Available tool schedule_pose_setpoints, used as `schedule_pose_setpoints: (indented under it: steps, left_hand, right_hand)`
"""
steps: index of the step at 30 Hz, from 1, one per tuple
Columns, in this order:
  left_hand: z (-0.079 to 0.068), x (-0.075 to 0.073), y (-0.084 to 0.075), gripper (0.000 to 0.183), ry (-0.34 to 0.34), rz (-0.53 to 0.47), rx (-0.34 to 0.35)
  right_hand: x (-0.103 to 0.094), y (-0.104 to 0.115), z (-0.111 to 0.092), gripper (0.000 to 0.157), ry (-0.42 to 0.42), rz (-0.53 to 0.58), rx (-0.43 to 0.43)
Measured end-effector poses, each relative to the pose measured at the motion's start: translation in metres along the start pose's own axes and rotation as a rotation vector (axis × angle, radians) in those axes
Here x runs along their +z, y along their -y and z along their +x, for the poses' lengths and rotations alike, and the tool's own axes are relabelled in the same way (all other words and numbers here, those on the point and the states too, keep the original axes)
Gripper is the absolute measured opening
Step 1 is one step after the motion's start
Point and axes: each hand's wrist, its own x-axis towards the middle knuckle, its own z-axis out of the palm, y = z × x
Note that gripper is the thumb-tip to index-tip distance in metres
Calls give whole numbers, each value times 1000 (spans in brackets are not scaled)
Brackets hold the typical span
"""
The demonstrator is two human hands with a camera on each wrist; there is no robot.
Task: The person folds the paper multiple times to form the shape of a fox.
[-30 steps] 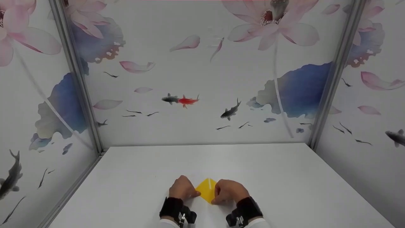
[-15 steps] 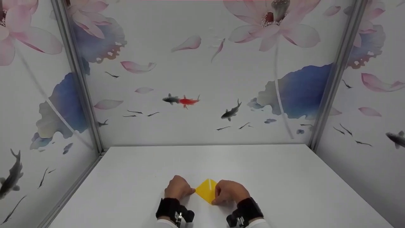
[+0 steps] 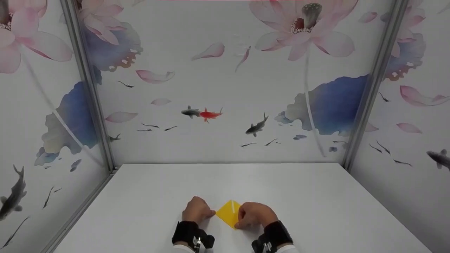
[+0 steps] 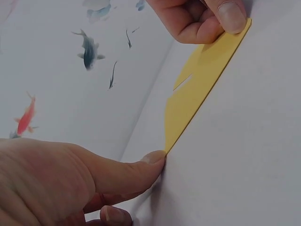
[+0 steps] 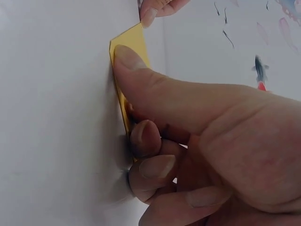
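Note:
A piece of folded yellow paper sits low over the white table between both hands, its left corner pointed. Part of its top is split by a narrow white gap, which also shows as a slit in the paper in the left wrist view. My left hand pinches the pointed left corner between thumb and fingertips. On the other side, my right hand grips the paper, thumb flat on top and fingers curled beneath, covering its right part. The right wrist view shows a folded edge of the paper beside that thumb.
The white table reaches back to a wall printed with lotus flowers and fish. Similar panels close in both sides, joined by grey metal posts. Black straps with small cameras circle both wrists.
The left hand has slid a little to the left along the paper, out to its pointed corner. The right hand keeps its grip in about the same place. The head view has tilted slightly.

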Motion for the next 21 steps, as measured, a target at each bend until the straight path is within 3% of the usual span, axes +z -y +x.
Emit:
schedule_pose_setpoints:
  steps: [5,16,21]
  left_hand:
    - [2,2,-1,24,-10,-3,2]
    - [0,3,-8,27,-21,-9,-25]
    - [13,9,-3,33,-19,-24,-27]
  right_hand:
    - [-3,-3,5,24,31,17,10]
    - [-16,-18,1,20,63,75,-102]
    - [-21,-19,0,17,93,131,-134]
